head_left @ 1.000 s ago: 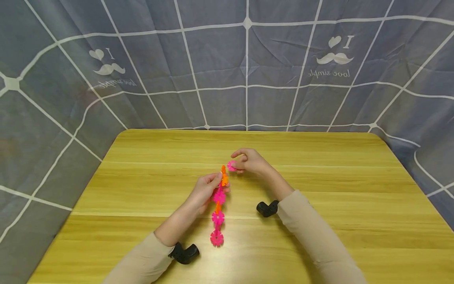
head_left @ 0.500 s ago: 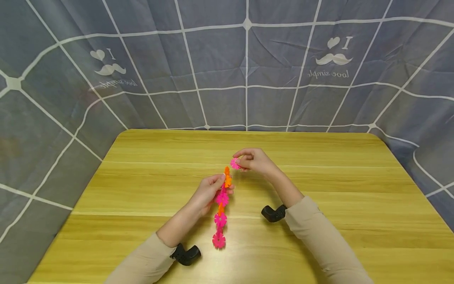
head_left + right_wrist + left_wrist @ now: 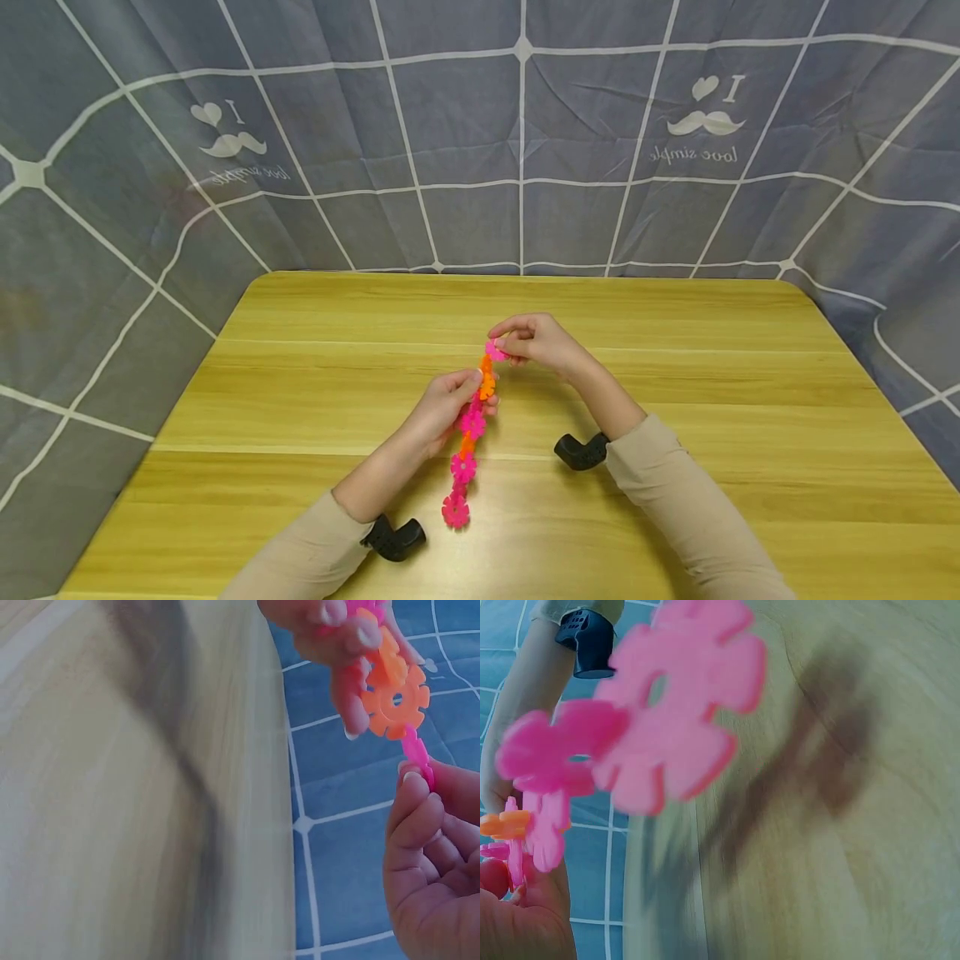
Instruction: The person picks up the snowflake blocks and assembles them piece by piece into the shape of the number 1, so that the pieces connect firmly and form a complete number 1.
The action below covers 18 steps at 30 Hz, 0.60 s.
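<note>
My left hand (image 3: 448,404) grips a chain of notched plastic snowflake discs near its upper end. Pink and orange discs alternate unevenly along it, and the lowest pink disc (image 3: 455,511) hangs at the free end toward me. Between thumb and fingers my right hand (image 3: 542,342) pinches a single pink disc (image 3: 495,349). Seen from the right wrist, that pink disc (image 3: 417,756) stands edge-on against the rim of the chain's top orange disc (image 3: 396,701), right at its notches. In the left wrist view, a large pink disc (image 3: 682,705) looms close to the camera.
Both hands are above a wood-grain table (image 3: 300,400). Black curved mounts (image 3: 581,452) sit at the cuffs of both beige sleeves (image 3: 686,500). A grey curtain (image 3: 480,125) with white grid lines stands behind the table's far edge.
The right hand first drew slightly right with its pink disc, then brought it onto the chain's top orange disc. The left hand shifted a little right and the chain's lower end swung left.
</note>
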### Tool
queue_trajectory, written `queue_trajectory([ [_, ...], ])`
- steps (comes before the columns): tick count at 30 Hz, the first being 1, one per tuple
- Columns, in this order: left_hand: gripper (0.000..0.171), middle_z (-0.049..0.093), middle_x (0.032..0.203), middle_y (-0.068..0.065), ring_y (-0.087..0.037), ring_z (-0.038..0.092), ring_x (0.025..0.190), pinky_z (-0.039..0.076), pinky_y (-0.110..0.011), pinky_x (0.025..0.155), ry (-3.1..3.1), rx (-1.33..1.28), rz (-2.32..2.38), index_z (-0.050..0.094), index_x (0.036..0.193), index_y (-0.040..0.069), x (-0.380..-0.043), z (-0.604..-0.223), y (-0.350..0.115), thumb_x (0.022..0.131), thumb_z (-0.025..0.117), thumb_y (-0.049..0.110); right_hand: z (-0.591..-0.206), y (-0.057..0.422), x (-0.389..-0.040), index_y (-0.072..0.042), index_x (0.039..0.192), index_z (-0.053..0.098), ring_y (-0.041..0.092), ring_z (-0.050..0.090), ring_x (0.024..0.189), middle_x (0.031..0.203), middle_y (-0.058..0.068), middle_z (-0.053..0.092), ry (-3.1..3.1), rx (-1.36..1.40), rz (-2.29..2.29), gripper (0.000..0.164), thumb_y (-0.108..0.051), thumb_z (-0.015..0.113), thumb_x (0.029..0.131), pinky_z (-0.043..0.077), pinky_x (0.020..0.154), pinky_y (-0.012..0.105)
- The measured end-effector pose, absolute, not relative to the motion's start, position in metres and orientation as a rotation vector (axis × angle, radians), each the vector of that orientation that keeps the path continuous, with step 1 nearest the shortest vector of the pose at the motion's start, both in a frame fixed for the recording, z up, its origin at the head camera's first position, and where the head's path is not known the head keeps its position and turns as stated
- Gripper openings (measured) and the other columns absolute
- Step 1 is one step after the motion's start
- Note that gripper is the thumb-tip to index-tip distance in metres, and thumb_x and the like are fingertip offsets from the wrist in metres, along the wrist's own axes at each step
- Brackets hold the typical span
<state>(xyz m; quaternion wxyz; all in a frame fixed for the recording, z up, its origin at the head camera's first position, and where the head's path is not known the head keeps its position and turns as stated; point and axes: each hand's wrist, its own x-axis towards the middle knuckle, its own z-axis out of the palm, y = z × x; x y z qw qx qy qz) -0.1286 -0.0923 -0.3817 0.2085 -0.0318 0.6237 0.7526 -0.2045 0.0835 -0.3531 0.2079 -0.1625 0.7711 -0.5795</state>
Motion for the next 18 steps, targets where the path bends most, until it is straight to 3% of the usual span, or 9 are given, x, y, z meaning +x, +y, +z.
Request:
queue_trajectory([
  [5, 0.042, 0.063, 0.072, 0.001, -0.008, 0.063, 0.065, 0.054, -0.021, 0.066, 1.762, -0.011, 2.049, 0.049, 0.122, -0.016, -0.126, -0.382, -0.092, 0.101, 0.041, 0.019, -0.348, 0.086, -0.205, 0.009, 0.112, 0.060, 0.013, 0.046, 0.057, 0.063, 0.002, 0.053, 2.136, -0.513, -1.535, 0.024, -0.002, 0.053, 0.092, 0.045, 0.057, 0.026],
  [10, 0.040, 0.064, 0.071, 0.000, -0.007, 0.064, 0.064, 0.054, -0.020, 0.063, 1.783, -0.002, 2.037, 0.050, 0.119, -0.017, -0.122, -0.382, -0.090, 0.101, 0.042, 0.017, -0.343, 0.088, -0.206, 0.011, 0.109, 0.059, 0.013, 0.040, 0.053, 0.058, 0.001, 0.045, 2.103, -0.598, -1.446, 0.022, 0.000, 0.049, 0.094, 0.038, 0.051, 0.023],
  [18, 0.037, 0.069, 0.085, -0.013, -0.005, 0.062, 0.059, 0.053, -0.017, 0.061, 1.777, -0.039, 2.075, 0.051, 0.119, -0.018, -0.118, -0.380, -0.086, 0.099, 0.045, 0.013, -0.339, 0.085, -0.207, 0.013, 0.101, 0.058, 0.012, 0.038, 0.053, 0.061, 0.001, 0.045, 2.070, -0.674, -1.383, 0.017, 0.006, 0.046, 0.092, 0.034, 0.049, 0.021],
])
